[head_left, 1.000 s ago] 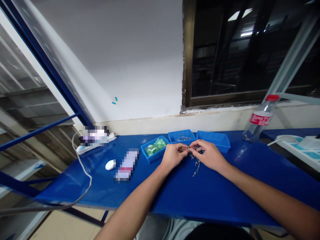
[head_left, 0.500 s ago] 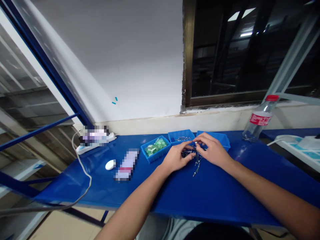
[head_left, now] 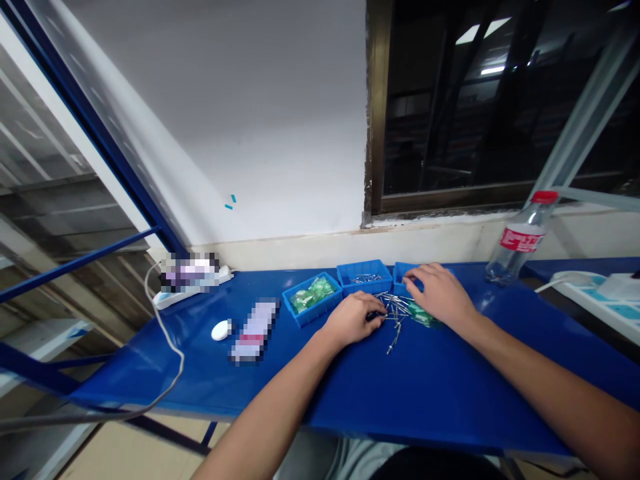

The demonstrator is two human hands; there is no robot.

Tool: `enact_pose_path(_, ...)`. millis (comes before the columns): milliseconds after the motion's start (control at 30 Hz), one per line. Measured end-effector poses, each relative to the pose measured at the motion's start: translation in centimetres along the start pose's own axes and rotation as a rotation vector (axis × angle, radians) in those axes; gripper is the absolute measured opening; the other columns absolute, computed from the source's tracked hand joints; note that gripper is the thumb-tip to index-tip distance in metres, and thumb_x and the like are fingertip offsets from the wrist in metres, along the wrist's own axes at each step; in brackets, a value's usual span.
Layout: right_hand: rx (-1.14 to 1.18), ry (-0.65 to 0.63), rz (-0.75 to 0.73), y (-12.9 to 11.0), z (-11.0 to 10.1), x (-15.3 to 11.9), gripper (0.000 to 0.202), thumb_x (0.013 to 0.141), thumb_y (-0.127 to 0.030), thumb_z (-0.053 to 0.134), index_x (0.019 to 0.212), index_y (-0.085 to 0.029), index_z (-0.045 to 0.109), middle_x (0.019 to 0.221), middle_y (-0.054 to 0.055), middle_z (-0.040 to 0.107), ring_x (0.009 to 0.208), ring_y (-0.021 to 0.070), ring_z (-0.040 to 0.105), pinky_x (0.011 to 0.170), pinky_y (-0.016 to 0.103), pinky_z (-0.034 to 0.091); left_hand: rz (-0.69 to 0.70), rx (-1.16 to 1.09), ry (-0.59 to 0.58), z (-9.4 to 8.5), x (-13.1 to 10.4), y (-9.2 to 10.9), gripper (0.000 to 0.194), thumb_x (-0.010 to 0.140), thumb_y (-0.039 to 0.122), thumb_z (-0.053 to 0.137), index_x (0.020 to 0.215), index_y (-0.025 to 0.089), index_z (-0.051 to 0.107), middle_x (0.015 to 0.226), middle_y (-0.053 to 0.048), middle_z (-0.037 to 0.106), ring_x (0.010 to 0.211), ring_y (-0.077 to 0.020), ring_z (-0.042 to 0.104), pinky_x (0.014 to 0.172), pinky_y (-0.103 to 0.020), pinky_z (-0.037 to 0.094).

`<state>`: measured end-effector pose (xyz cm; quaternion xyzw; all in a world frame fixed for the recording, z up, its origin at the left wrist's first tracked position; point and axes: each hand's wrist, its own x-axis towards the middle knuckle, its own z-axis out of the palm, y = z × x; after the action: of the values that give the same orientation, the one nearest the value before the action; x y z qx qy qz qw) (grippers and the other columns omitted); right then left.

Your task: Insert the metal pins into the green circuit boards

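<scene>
A loose pile of silver blind rivets [head_left: 395, 305] lies on the blue table, a few of them straying toward me. My left hand [head_left: 354, 317] rests at the pile's left side, its fingers curled down among the rivets; whatever lies between the fingertips is hidden. Over the right blue bin [head_left: 401, 272] is my right hand [head_left: 440, 293], thumb and fingers apart, with nothing visible in them. Green clear packets [head_left: 423, 315] lie on the table beneath that hand. The middle blue bin [head_left: 364, 285] contains more rivets. In the left blue bin [head_left: 313, 311] are green packets.
A clear bottle with a red cap [head_left: 520, 240] stands at the back right, near a power strip [head_left: 595, 293]. Left of the bins lie a blurred flat phone-like object [head_left: 254, 330] and a white oval object [head_left: 220, 331]. A cable [head_left: 175, 363] crosses the table's left side.
My hands have moved apart. The right has shifted right to the right bin, uncovering green packets; its fingertips held a small pale item before. My left fingers have curled into the rivet pile.
</scene>
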<state>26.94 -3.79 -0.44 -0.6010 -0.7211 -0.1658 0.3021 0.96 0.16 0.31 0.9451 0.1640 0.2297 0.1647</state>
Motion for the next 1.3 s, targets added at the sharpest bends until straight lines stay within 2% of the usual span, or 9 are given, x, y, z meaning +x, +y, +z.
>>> enact_pose_path(300,0.154,0.044,-0.035,-2.3,-0.9,0.0,0.018,0.097,-0.032,0.057,0.097,-0.025,0.073,0.097,0.009,0.075,0.101,0.0317,0.063,0.092,0.049,0.048,-0.057,0.018,0.044,0.2,0.0,-0.4,0.027,0.086,0.01,0.062,0.108,0.019,0.076,0.109,-0.008,0.077,0.101,-0.0214,0.072,0.095,-0.032,0.056)
enact_pose_path(533,0.213,0.011,-0.075,-3.2,-1.1,0.0,0.017,0.098,-0.031,0.057,0.1,-0.025,0.073,0.099,0.007,0.075,0.103,0.0305,0.063,0.093,0.05,0.049,-0.071,0.088,0.078,0.0,0.0,-0.5,0.025,0.094,0.013,0.057,0.111,0.019,0.074,0.11,-0.008,0.076,0.101,-0.0205,0.072,0.094,-0.031,0.056)
enact_pose_path(667,0.288,0.012,-0.1,-3.9,-1.2,-0.1,0.013,0.096,-0.027,0.059,0.1,-0.026,0.072,0.099,0.006,0.075,0.102,0.0299,0.063,0.093,0.049,0.051,-0.064,0.078,0.174,-0.2,0.1,-0.4,0.028,0.099,0.013,0.052,0.118,0.02,0.071,0.113,-0.008,0.075,0.105,-0.021,0.071,0.097,-0.033,0.055)
enact_pose_path(800,0.43,0.011,-0.115,-5.2,-1.2,-0.3,0.014,0.097,-0.026,0.059,0.106,-0.026,0.069,0.101,0.006,0.074,0.103,0.0285,0.064,0.093,0.046,0.053,-0.082,-0.037,0.372,-0.7,0.3,0.6,0.027,0.1,0.015,0.052,0.119,0.021,0.071,0.114,-0.007,0.076,0.108,-0.02,0.071,0.1,-0.034,0.055)
enact_pose_path(900,0.526,0.006,-0.093,-6.2,-1.2,-0.6,0.014,0.097,-0.024,0.058,0.107,-0.026,0.067,0.102,0.007,0.073,0.101,0.0272,0.066,0.091,0.044,0.054,-0.133,-0.163,0.454,-1.0,0.5,1.4,0.021,0.099,0.019,0.057,0.113,0.022,0.073,0.112,-0.007,0.076,0.108,-0.0203,0.071,0.1,-0.035,0.056)
enact_pose_path(1033,0.609,0.01,-0.017,-6.8,-0.9,-0.8,0.009,0.095,-0.024,0.06,0.102,-0.026,0.064,0.098,0.005,0.072,0.093,0.0242,0.069,0.086,0.04,0.055,-0.158,-0.432,0.471,-0.8,0.7,1.7,0.013,0.097,0.022,0.061,0.101,0.018,0.073,0.11,-0.01,0.075,0.105,-0.02,0.072,0.096,-0.035,0.059)
enact_pose_path(1167,0.65,-0.005,0.032,-6.8,-0.9,-0.8,0.005,0.092,-0.024,0.062,0.096,-0.025,0.062,0.094,0.003,0.071,0.088,0.0218,0.069,0.083,0.036,0.055,-0.18,-0.634,0.475,-0.5,0.9,1.7,0.013,0.095,0.025,0.066,0.1,0.015,0.069,0.112,-0.012,0.073,0.1,-0.0189,0.073,0.095,-0.035,0.061)
enact_pose_path(1300,0.71,-0.001,0.059,-6.7,-1.0,-0.7,0.023,0.088,-0.021,0.061,0.11,-0.024,0.059,0.091,0.002,0.068,0.081,0.0202,0.067,0.08,0.035,0.056,-0.19,-0.625,0.488,-0.8,1.0,2.1,0.02,0.093,0.031,0.069,0.105,0.015,0.07,0.121,-0.014,0.071,0.111,-0.0221,0.071,0.094,-0.034,0.061)
